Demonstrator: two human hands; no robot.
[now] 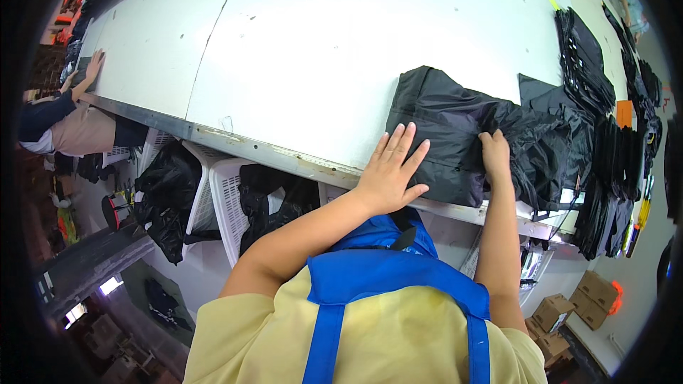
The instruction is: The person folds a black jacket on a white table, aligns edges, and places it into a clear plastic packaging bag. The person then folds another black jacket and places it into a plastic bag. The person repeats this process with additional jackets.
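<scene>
A shiny black cloth piece [441, 110], perhaps a garment, lies at the table's near edge. Its left part is folded fairly flat, while the right part is bunched and wrinkled. My left hand [390, 174] rests at the left side of the cloth, fingers spread out and the thumb apart. To the right of it, the fingers of my right hand [496, 156] are curled in on the cloth, gripping it near its middle. The fingertips of that hand are partly hidden.
The white table [320, 43] stretches away from me. Stacked black cloth pieces [583, 57] lie at the right. Beneath the edge, white plastic baskets [229, 203] hold black cloth. Cardboard boxes [553, 311] stand at lower right. A co-worker's hand [95, 65] rests on the table far left.
</scene>
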